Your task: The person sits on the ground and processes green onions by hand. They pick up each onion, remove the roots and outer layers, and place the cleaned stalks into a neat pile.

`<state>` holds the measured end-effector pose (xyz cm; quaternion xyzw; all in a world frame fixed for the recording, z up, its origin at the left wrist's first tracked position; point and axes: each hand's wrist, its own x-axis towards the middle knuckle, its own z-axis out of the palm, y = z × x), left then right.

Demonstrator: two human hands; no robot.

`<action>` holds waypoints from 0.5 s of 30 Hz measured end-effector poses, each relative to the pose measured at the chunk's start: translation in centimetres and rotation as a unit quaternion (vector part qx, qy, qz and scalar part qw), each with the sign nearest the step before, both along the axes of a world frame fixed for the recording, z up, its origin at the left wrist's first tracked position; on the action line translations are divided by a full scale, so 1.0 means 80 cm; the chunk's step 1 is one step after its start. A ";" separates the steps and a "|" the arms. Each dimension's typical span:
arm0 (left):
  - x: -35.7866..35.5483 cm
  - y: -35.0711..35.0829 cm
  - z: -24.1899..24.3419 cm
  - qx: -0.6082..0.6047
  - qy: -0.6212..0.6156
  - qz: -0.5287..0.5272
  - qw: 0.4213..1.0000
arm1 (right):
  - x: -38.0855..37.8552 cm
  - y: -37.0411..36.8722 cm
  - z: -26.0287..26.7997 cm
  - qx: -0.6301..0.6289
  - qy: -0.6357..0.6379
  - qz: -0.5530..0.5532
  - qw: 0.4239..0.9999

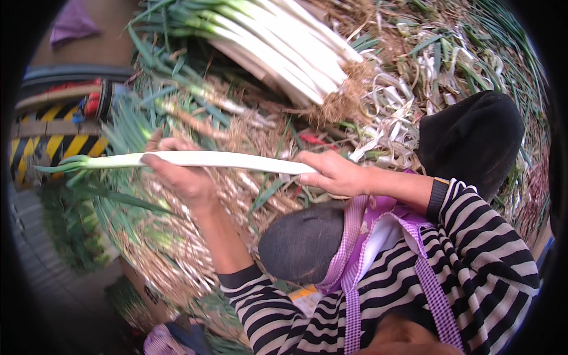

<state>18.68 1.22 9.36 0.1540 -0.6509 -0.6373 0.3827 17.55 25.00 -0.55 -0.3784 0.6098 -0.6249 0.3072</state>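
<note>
A long peeled green onion stalk (230,160) lies level across the view, white along most of its length, with green leaves at its left end. My left hand (182,171) grips it nearer the green end, thumb laid over the shaft. The white lower end sits in my right hand (333,173), between thumb and fingers, which hide the tip. Beyond my hands rests a pile of clean white green onions (284,49) with brown roots at their right ends. Beneath the held stalk lie many unpeeled green onions (177,239) with soil on them.
Stripped skins and leaf scraps (395,120) heap up at the right. My dark-clad knees (301,244) flank a purple apron (377,222). Yellow-and-black striped barriers (53,153) stand at the left, near a purple cloth or bag (73,24). Green bundles (73,222) lie on the paving.
</note>
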 end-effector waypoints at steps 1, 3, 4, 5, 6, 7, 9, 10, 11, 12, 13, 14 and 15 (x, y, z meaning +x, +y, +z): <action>-0.029 -0.002 0.014 -0.006 0.024 -0.030 0.999 | -0.021 0.007 -0.006 -0.032 -0.016 -0.005 0.999; -0.088 -0.012 0.054 -0.077 0.064 -0.033 0.994 | -0.056 0.014 -0.011 -0.056 0.077 -0.093 0.991; -0.124 -0.019 0.068 -0.064 0.023 -0.037 0.997 | -0.075 0.020 -0.016 -0.066 0.068 -0.137 0.986; -0.164 -0.026 0.076 -0.084 0.016 -0.064 0.994 | -0.097 0.029 -0.022 -0.047 0.070 -0.163 0.983; -0.206 -0.033 0.080 -0.124 -0.036 -0.089 0.988 | -0.118 0.036 -0.029 0.026 0.066 -0.202 0.977; -0.247 -0.038 0.074 -0.170 -0.080 -0.110 0.976 | -0.139 0.042 -0.037 0.032 0.096 -0.241 0.965; -0.326 -0.036 0.040 -0.189 -0.141 -0.156 0.959 | -0.190 0.039 -0.058 0.052 0.117 -0.338 0.932; -0.365 -0.028 0.007 -0.250 -0.209 -0.151 0.933 | -0.214 0.043 -0.071 0.090 0.074 -0.316 0.942; -0.397 -0.017 -0.023 -0.321 -0.249 -0.145 0.902 | -0.234 0.049 -0.082 0.134 0.022 -0.291 0.947; -0.422 -0.002 -0.060 -0.439 -0.196 -0.126 0.868 | -0.253 0.048 -0.093 0.179 0.062 -0.312 0.931; -0.439 0.009 -0.091 -0.537 -0.167 -0.107 0.820 | -0.266 0.047 -0.106 0.265 0.063 -0.326 0.905; -0.449 0.015 -0.113 -0.661 -0.148 -0.110 0.728 | -0.273 0.049 -0.116 0.283 0.079 -0.314 0.903; -0.461 0.024 -0.138 -0.756 -0.191 -0.110 0.616 | -0.278 0.049 -0.131 0.302 0.100 -0.317 0.894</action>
